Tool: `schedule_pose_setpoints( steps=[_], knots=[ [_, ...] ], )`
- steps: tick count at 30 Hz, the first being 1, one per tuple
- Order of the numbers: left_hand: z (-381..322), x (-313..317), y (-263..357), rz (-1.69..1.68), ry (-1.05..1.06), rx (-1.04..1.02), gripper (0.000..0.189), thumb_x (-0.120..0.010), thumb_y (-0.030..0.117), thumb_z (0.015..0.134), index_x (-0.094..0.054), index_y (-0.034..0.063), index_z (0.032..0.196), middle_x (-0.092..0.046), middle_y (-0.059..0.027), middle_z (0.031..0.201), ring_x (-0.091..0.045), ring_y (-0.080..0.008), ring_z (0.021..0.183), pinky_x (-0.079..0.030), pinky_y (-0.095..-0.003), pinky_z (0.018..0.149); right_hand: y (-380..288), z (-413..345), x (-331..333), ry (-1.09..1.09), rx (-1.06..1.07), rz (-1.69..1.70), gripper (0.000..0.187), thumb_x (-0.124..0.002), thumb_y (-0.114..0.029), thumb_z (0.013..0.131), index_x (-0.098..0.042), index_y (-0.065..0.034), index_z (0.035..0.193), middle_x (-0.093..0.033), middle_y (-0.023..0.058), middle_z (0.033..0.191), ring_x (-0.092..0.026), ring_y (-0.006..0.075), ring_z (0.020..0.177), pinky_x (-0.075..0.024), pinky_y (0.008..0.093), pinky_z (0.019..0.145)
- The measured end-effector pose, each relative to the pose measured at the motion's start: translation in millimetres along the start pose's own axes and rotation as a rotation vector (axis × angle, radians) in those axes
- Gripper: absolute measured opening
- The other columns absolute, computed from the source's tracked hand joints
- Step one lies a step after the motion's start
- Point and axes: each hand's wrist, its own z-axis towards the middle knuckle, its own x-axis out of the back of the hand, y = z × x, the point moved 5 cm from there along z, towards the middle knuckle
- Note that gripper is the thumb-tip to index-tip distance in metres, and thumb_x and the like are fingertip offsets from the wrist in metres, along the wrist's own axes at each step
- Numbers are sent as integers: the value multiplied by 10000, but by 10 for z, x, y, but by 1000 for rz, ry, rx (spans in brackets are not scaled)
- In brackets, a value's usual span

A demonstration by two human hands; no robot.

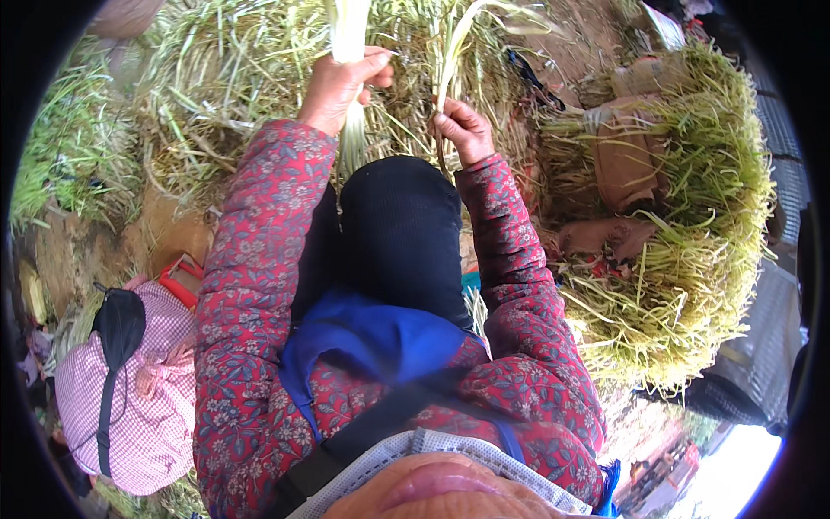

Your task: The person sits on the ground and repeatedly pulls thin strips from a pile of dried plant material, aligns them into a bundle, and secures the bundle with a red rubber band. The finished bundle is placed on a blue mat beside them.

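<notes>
My left hand is closed around a bundle of pale whitish-green stalks. The bundle is overexposed above the fist, and its lower strands hang down beside my knee. To its right, my right hand pinches a thin yellow-green leafy stalk between thumb and fingers. Its top leaf bends over to the right, and a brownish end shows below the fingers. Both hands are raised beyond my dark-trousered knees. Behind them lies a heap of loose green and straw-coloured stalks.
Tied bundles of yellow-green stalks are stacked at the right, some wrapped in brown material. At the left lie a pink checked cloth bundle, a black pouch with a strap, and a red-edged object. More green stalks lie farther left.
</notes>
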Motion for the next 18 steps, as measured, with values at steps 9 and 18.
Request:
schedule_pose_setpoints(
  steps=[9,18],
  knots=[
    [49,103,-100,-26,-9,57,313,-652,204,800,-596,5,1035,-651,-81,910,-642,-150,805,-381,-188,474,-85,48,-494,-239,160,-495,283,-611,-90,831,-589,-29,1106,-627,32,906,-591,128,855,-481,275,758],
    [37,34,-140,61,-21,66,296,-660,204,794,-603,-3,997,-627,-50,811,-603,-104,689,-383,-188,455,-307,429,-646,-123,-69,-175,553,-609,-330,827,-448,37,1209,-580,173,1061,-596,221,931,-496,318,785]
  ],
)
